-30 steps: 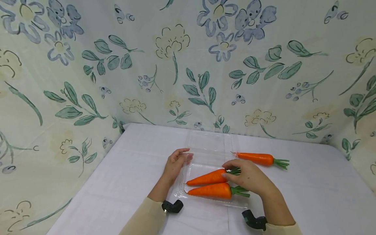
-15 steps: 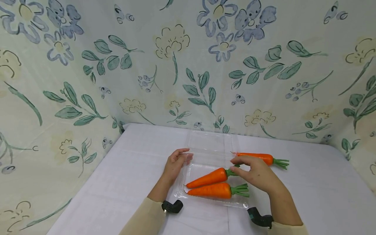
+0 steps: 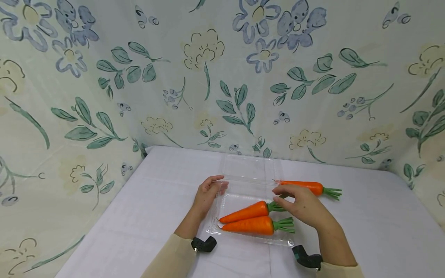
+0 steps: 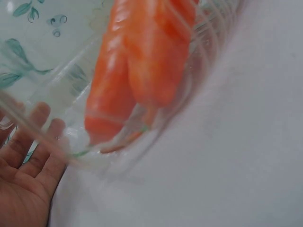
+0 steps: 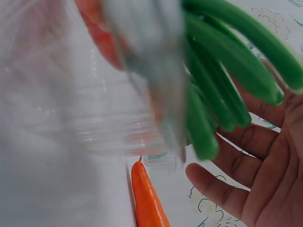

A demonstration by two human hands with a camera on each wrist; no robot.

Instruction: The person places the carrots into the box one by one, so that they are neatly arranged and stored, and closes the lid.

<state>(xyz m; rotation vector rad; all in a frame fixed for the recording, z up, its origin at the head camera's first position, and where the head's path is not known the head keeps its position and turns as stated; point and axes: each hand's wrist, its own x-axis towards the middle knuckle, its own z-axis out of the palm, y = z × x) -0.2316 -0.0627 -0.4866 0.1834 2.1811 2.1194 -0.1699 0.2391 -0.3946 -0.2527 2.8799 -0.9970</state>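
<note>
A clear plastic clamshell container (image 3: 264, 241) lies with its lid (image 3: 248, 166) folded back. Two orange carrots lie side by side in its base, tips to the left: an upper carrot (image 3: 248, 211) and a lower carrot (image 3: 249, 225). At the container's left side, my left hand (image 3: 206, 196) grips the rim; its fingers show through the plastic in the left wrist view. My right hand (image 3: 304, 204) hovers by the upper carrot's green stems (image 5: 227, 61), fingers loosely extended and apparently apart from them. Behind that hand, a third carrot (image 3: 309, 187) lies on the table, partly covered.
A white cloth covers the table (image 3: 146, 216). Floral fabric (image 3: 194, 96) hangs behind it and along the left. The third carrot's thin tip meets the container's right edge near the hinge.
My right hand has let go of the upper carrot's stems and drawn back slightly to the right. That carrot has settled lower, against the other one. My left hand stays put.
</note>
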